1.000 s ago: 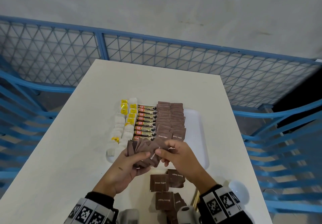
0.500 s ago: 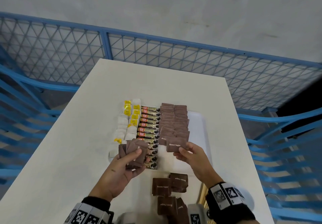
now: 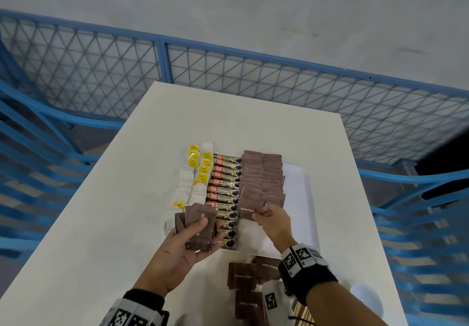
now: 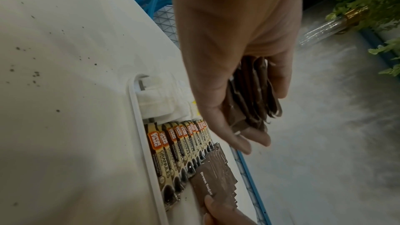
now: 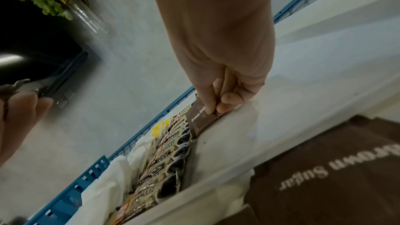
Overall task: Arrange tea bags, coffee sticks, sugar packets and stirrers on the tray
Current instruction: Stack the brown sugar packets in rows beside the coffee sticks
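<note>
We are midway through the sugar step. Our right hand (image 3: pixel 272 218) pinches one brown sugar packet (image 3: pixel 250 205) by its near edge, holding it at the near end of the sugar column (image 3: pixel 262 173) on the white tray (image 3: pixel 302 199). Our left hand (image 3: pixel 177 252), at about 8 o'clock from it, curls around a fanned stack of packets (image 3: pixel 198 226), thumb on top.

Next, we judge, the packet must be laid overlapping the last one and squared with the row.

The coffee sticks (image 3: pixel 225 186) lie just beside at 9 o'clock, tea bags (image 3: pixel 195 173) beyond them. Loose sugar packets (image 3: pixel 241 276) wait on the table (image 3: pixel 101 224) at 6 o'clock. The wooden stirrers (image 3: pixel 302 313) appear unplaced, and the right wrist crosses over them.
</note>
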Demonstrator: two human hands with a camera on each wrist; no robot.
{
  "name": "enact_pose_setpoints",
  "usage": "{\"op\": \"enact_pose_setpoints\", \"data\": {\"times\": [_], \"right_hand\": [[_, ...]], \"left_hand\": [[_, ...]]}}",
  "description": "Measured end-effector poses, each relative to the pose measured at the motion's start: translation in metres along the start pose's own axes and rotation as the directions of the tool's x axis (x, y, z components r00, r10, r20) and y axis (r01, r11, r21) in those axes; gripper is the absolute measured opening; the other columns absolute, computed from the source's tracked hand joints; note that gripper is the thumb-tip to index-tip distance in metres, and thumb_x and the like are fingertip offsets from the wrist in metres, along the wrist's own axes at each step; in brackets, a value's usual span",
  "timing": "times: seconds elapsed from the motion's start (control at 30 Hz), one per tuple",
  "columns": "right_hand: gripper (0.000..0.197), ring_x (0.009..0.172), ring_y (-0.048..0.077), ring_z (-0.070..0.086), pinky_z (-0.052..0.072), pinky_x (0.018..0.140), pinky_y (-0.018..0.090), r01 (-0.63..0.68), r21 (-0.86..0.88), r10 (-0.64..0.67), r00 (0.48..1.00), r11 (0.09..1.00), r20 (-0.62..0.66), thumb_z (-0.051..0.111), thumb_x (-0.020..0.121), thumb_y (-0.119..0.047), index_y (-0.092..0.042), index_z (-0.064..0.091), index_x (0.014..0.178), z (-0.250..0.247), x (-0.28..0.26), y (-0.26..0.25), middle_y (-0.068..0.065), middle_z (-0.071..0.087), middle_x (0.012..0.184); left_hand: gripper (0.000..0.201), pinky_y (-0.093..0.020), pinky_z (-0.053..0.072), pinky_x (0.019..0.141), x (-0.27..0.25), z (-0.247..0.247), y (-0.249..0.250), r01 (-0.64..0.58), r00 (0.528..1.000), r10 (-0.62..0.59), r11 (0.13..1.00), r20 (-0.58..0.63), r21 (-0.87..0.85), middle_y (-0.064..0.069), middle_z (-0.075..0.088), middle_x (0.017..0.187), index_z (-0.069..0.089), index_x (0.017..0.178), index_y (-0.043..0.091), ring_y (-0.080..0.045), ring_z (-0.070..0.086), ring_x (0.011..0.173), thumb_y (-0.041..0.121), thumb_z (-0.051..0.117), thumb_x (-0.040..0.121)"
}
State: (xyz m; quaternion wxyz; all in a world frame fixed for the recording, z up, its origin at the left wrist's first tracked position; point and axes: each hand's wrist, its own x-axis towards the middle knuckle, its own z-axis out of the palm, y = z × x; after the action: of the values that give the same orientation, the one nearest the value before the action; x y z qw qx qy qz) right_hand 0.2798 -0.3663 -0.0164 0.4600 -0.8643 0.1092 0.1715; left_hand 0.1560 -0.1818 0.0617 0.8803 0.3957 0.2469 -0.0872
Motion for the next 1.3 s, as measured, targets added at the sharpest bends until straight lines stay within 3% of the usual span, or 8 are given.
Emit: {"op": "enact_pose_setpoints", "data": {"times": [0.2,0.37,0.57,0.73,0.9,1.03,1.17,1.3], "right_hand": [[0.022,0.065,0.008,0.05,0.039,0.053,0.005,0.039,-0.041,-0.041,0.998,0.998,-0.048,0.076,0.074,-0.011,-0.013,0.054,0.077,0.004,0.002,0.0,-0.002,0.057,0.072],[0.024,0.086,0.016,0.044,0.034,0.067,0.017,0.185,-0.038,-0.188,0.971,0.982,-0.149,0.07,0.08,-0.016,-0.01,0.049,0.092,0.004,-0.014,-0.016,0.005,0.05,0.091],[0.02,0.076,0.006,0.051,0.045,0.071,0.02,0.36,0.255,-0.43,0.841,0.898,0.327,0.07,0.08,-0.034,-0.033,0.058,0.096,-0.005,-0.073,-0.068,-0.006,0.055,0.093],[0.055,0.076,0.002,0.049,0.045,0.071,0.013,0.529,0.128,-0.53,0.742,0.839,0.411,0.08,0.07,-0.025,-0.031,0.055,0.119,-0.009,-0.086,-0.071,-0.013,0.044,0.109],[0.041,0.075,-0.004,0.052,0.044,0.069,0.008,0.542,0.076,-0.526,0.757,0.837,0.387,0.079,0.071,-0.02,-0.031,0.059,0.106,-0.013,-0.088,-0.069,-0.015,0.044,0.099],[0.023,0.08,0.016,0.061,0.052,0.068,0.027,0.453,0.181,-0.488,0.8,0.873,0.349,0.073,0.077,-0.017,-0.027,0.056,0.09,-0.019,-0.087,-0.064,0.001,0.058,0.093],[0.015,0.065,0.01,0.062,0.054,0.065,0.026,0.325,0.317,-0.429,0.83,0.891,0.356,0.06,0.088,-0.005,0.0,0.06,0.102,-0.023,-0.09,-0.06,0.004,0.064,0.079],[0.019,0.077,0.014,0.068,0.056,0.076,0.025,0.164,0.484,-0.355,0.873,0.859,0.334,0.048,0.094,-0.001,0.005,0.059,0.109,-0.029,-0.094,-0.051,0.007,0.068,0.087]], "left_hand": [[0.025,-0.033,0.057,0.069,0.002,0.001,-0.003,-0.005,1.0,0.005,0.999,-0.017,-0.044,-0.019,0.07,0.093,0.063,0.103,0.008,-0.026,0.07,0.078,0.01,0.057,0.078],[0.024,-0.03,0.057,0.062,0.003,0.002,-0.006,-0.005,1.0,0.004,1.0,-0.02,-0.016,-0.016,0.071,0.09,0.063,0.1,0.009,-0.026,0.07,0.075,0.01,0.06,0.076],[0.037,-0.03,0.056,0.062,0.004,0.004,-0.008,0.008,1.0,-0.006,0.999,-0.023,0.047,-0.017,0.071,0.094,0.062,0.108,0.007,-0.029,0.067,0.083,0.011,0.068,0.072],[0.034,-0.031,0.056,0.065,-0.001,0.008,-0.008,0.029,0.999,-0.031,0.996,0.024,0.086,-0.016,0.07,0.09,0.066,0.104,0.006,-0.022,0.067,0.077,0.017,0.065,0.072],[0.042,-0.031,0.056,0.066,-0.006,0.006,-0.009,0.071,0.993,-0.073,0.997,0.088,0.035,-0.019,0.069,0.098,0.063,0.111,0.005,-0.027,0.067,0.082,0.03,0.061,0.077],[0.058,-0.031,0.056,0.059,-0.007,0.006,-0.005,0.073,0.991,-0.071,0.997,0.115,-0.011,-0.023,0.069,0.093,0.067,0.107,0.002,-0.03,0.069,0.075,0.022,0.086,0.057],[0.038,-0.027,0.053,0.055,-0.005,0.006,-0.008,0.003,0.998,-0.008,0.995,0.056,0.103,-0.02,0.069,0.087,0.058,0.114,-0.002,-0.027,0.069,0.07,0.004,0.064,0.077],[0.014,-0.026,0.051,0.05,-0.004,0.009,-0.007,-0.03,0.999,0.034,0.991,-0.027,0.127,-0.019,0.067,0.085,0.058,0.097,0.006,-0.029,0.064,0.068,-0.003,0.051,0.088]]}}
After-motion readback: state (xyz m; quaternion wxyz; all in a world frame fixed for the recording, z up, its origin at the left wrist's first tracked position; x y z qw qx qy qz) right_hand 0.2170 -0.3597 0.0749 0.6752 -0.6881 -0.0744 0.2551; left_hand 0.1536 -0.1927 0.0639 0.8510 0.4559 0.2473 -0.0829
